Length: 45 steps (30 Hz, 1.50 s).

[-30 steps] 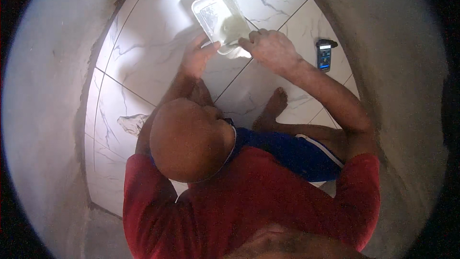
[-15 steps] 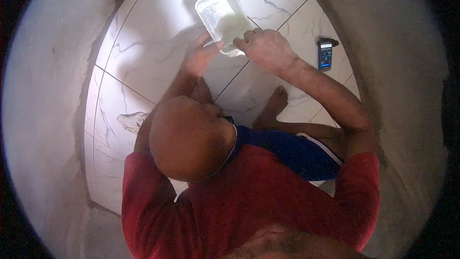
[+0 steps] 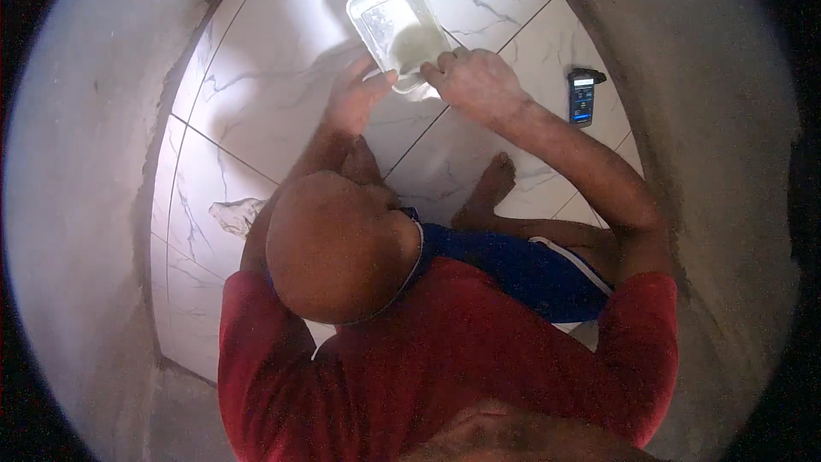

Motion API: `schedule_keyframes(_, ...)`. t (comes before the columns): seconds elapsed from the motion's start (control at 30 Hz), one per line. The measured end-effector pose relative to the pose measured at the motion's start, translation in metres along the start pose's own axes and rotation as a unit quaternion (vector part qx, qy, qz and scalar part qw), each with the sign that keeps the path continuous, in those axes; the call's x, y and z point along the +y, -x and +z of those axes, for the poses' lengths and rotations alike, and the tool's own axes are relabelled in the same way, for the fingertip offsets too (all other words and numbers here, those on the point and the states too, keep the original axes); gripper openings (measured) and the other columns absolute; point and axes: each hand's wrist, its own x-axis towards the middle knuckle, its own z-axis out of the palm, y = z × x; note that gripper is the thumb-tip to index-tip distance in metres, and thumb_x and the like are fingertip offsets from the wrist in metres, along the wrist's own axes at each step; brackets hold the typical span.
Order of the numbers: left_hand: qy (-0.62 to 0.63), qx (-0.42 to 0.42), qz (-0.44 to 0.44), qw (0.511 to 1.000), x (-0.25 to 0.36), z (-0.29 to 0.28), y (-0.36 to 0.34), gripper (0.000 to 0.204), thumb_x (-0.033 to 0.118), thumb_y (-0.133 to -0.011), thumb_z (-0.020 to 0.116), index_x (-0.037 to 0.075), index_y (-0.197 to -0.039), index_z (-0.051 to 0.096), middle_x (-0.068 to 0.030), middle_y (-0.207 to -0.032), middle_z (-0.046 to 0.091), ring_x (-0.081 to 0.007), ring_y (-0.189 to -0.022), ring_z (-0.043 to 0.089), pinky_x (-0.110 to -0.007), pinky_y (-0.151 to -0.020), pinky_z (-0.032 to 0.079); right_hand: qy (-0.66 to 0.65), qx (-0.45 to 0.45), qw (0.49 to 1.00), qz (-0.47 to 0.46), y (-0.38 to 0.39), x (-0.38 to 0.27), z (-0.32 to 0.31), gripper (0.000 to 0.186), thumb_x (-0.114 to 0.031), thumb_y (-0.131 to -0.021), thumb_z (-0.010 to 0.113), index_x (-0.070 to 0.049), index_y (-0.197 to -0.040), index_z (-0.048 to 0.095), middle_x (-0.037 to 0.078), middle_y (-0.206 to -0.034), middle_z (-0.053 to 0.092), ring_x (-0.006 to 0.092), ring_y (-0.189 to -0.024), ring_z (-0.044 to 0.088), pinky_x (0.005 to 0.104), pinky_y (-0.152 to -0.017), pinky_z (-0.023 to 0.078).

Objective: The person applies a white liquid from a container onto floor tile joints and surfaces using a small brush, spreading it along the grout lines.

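The scene is seen through one wide fisheye view, set high on the near side of the tub [image 3: 400, 30] and faced steeply down at the floor [image 3: 282, 34]. Nearer the camera than the tub, a person's head [image 3: 342, 248] and shirt [image 3: 479, 351] are taken in from above and behind; the walls [image 3: 77, 205] on either side of the tub are bent.

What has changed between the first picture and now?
The right hand has shifted slightly left along the near end of the pale rectangular plastic container, closer to the left hand. Neither hand visibly let go. The left hand's hold and the dark rectangular lit-screened device stayed as they were.
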Motion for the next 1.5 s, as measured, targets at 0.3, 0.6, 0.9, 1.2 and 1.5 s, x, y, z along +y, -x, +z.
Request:
schedule_keyframes(0.3, -0.064, -0.020, 0.005, 0.998, -0.009, -0.009, -0.004, 0.047, 0.010, -0.092, 0.067, -0.004, -0.135, 0.054, -0.0102, -0.128, 0.061, -0.0200, -0.117, 0.057, -0.036, -0.104, 0.043, 0.020, 0.033, 0.999, 0.033, -0.011, 0.008, -0.011, 0.044, -0.013, -0.082, 0.065, -0.007, -0.126, 0.060, 0.009, -0.095, 0.067, 0.0241, -0.087, 0.069, 0.0361, -0.068, 0.058)
schedule_keyframes(0.6, -0.002, -0.019, 0.002, 1.000, -0.010, -0.007, -0.004, 0.047, 0.011, -0.092, 0.067, -0.004, -0.135, 0.054, -0.0106, -0.127, 0.061, -0.0188, -0.116, 0.055, -0.034, -0.103, 0.042, 0.056, 0.018, 0.998, -0.013, 0.002, -0.009, -0.001, 0.045, -0.014, -0.081, 0.066, -0.003, -0.124, 0.061, 0.010, -0.089, 0.066, 0.0208, -0.083, 0.069, 0.0323, -0.063, 0.057)
schedule_keyframes(0.9, 0.013, -0.015, 0.001, 1.000, -0.008, -0.006, -0.005, 0.052, 0.010, -0.092, 0.069, -0.005, -0.138, 0.050, -0.0123, -0.128, 0.060, -0.0204, -0.118, 0.057, -0.036, -0.104, 0.045, 0.068, -0.017, 0.997, -0.022, 0.008, -0.017, -0.008, 0.042, -0.014, -0.082, 0.066, -0.001, -0.122, 0.062, 0.008, -0.088, 0.066, 0.0199, -0.081, 0.068, 0.0318, -0.062, 0.057)
schedule_keyframes(1.2, -0.028, -0.051, 0.025, 0.998, -0.012, -0.010, -0.005, 0.052, 0.013, -0.091, 0.071, -0.005, -0.136, 0.052, -0.0125, -0.127, 0.061, -0.0193, -0.115, 0.058, -0.032, -0.101, 0.045, 0.023, -0.039, 0.998, -0.031, 0.008, -0.012, -0.010, 0.039, -0.014, -0.083, 0.065, -0.003, -0.121, 0.062, 0.009, -0.092, 0.066, 0.0212, -0.088, 0.069, 0.0326, -0.064, 0.058)
schedule_keyframes(1.5, -0.012, -0.008, 0.001, 1.000, -0.016, -0.009, -0.004, 0.051, 0.017, -0.092, 0.071, -0.004, -0.135, 0.055, -0.0094, -0.125, 0.062, -0.0175, -0.116, 0.054, -0.032, -0.100, 0.043, 0.032, -0.053, 0.998, -0.012, 0.007, -0.009, -0.008, 0.035, -0.011, -0.084, 0.064, -0.005, -0.118, 0.063, 0.008, -0.090, 0.066, 0.0216, -0.086, 0.069, 0.0330, -0.064, 0.058)
